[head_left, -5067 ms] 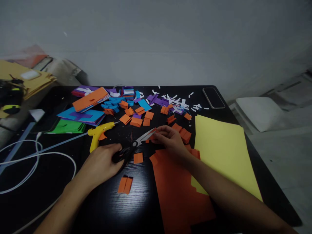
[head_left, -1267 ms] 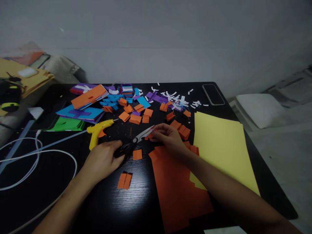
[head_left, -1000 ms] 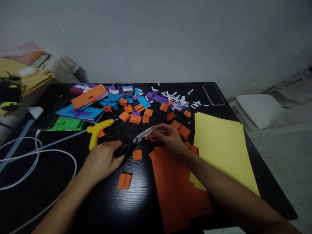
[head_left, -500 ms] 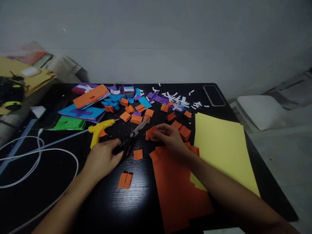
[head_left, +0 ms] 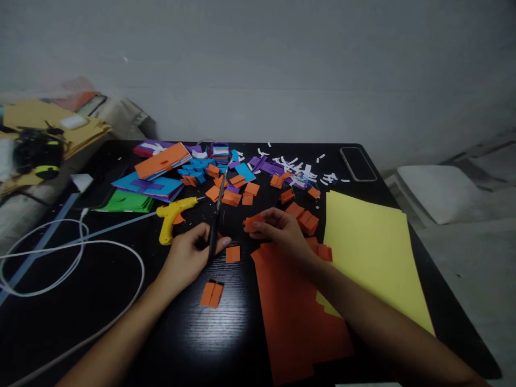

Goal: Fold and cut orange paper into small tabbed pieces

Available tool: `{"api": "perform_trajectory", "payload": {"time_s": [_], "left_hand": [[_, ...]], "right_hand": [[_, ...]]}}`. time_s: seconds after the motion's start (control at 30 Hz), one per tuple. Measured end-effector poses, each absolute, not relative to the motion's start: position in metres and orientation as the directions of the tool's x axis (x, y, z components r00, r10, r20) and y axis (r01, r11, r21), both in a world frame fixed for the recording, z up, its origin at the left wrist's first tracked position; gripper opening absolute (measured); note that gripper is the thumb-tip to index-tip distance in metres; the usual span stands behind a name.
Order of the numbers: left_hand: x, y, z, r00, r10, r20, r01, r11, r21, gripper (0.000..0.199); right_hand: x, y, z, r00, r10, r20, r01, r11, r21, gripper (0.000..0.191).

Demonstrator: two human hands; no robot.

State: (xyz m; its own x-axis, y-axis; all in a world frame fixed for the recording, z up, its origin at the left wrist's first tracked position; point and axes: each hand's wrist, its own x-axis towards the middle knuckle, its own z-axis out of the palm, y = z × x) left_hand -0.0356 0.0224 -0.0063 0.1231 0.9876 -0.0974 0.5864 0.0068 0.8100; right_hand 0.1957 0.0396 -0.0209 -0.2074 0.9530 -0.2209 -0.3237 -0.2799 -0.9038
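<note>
My left hand [head_left: 192,251] is wrapped round the dark handles of the scissors [head_left: 218,212], whose blades point up and away. Pinched in the fingers of my right hand [head_left: 280,228] is a small orange paper piece [head_left: 253,222]. Beneath my right wrist lie large orange sheets [head_left: 294,317], partly over yellow sheets [head_left: 368,247]. Near my left fingertips is an orange square [head_left: 233,254], and closer to me sits a folded orange piece [head_left: 212,294]. Several more folded orange pieces [head_left: 231,198] are scattered beyond both hands.
Left of the scissors lies a yellow glue gun [head_left: 172,215]. Folded paper stacks [head_left: 161,161], white scraps [head_left: 300,171] and a phone [head_left: 358,164] lie toward the back. A white cable [head_left: 141,269] loops at the left; a white stool [head_left: 427,191] stands right.
The scissors in my left hand have turned more upright, and their blades now look closed. My right hand still holds the orange piece, which is tilted differently. The view has shifted slightly.
</note>
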Motion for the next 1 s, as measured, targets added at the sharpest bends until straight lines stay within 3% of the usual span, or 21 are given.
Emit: {"api": "perform_trajectory", "payload": {"time_s": [0.07, 0.17, 0.3, 0.5, 0.6, 0.7, 0.77, 0.87, 1.0], "left_hand": [[-0.030, 0.021, -0.008, 0.148, 0.979, -0.138, 0.459, 0.056, 0.887, 0.038], [-0.026, 0.022, -0.008, 0.158, 0.973, -0.166, 0.326, 0.107, 0.939, 0.041], [-0.027, 0.024, -0.004, 0.162, 0.972, -0.172, 0.271, 0.124, 0.955, 0.041], [-0.026, 0.021, 0.000, 0.157, 0.966, -0.203, 0.197, 0.171, 0.965, 0.035], [-0.025, 0.020, -0.003, 0.121, 0.972, -0.203, 0.170, 0.181, 0.969, 0.032], [-0.026, 0.020, -0.005, 0.107, 0.978, -0.180, 0.185, 0.158, 0.970, 0.031], [-0.027, 0.020, -0.006, 0.125, 0.977, -0.171, 0.206, 0.143, 0.968, 0.029], [-0.028, 0.019, -0.008, 0.147, 0.977, -0.153, 0.240, 0.115, 0.964, 0.029], [-0.026, 0.016, -0.006, 0.162, 0.979, -0.123, 0.252, 0.080, 0.965, 0.030]], "right_hand": [[0.191, 0.033, -0.017, -0.229, 0.962, -0.152, -0.274, -0.214, -0.938, 0.025], [0.186, 0.022, -0.014, -0.244, 0.968, 0.066, -0.119, 0.037, -0.992, 0.009], [0.184, 0.011, -0.012, -0.283, 0.872, 0.398, 0.127, 0.446, -0.886, 0.014], [0.184, 0.005, -0.008, -0.372, 0.790, 0.488, 0.192, 0.579, -0.792, 0.028], [0.183, 0.004, -0.006, -0.396, 0.782, 0.481, 0.158, 0.574, -0.803, 0.023], [0.182, 0.005, -0.006, -0.311, 0.858, 0.409, 0.175, 0.475, -0.863, 0.013], [0.181, 0.008, -0.007, -0.233, 0.931, 0.282, 0.155, 0.322, -0.934, 0.017], [0.182, 0.013, -0.010, -0.247, 0.968, 0.038, 0.089, 0.062, -0.994, 0.028], [0.184, 0.018, -0.012, -0.341, 0.934, -0.102, 0.057, -0.088, -0.994, 0.019]]}}
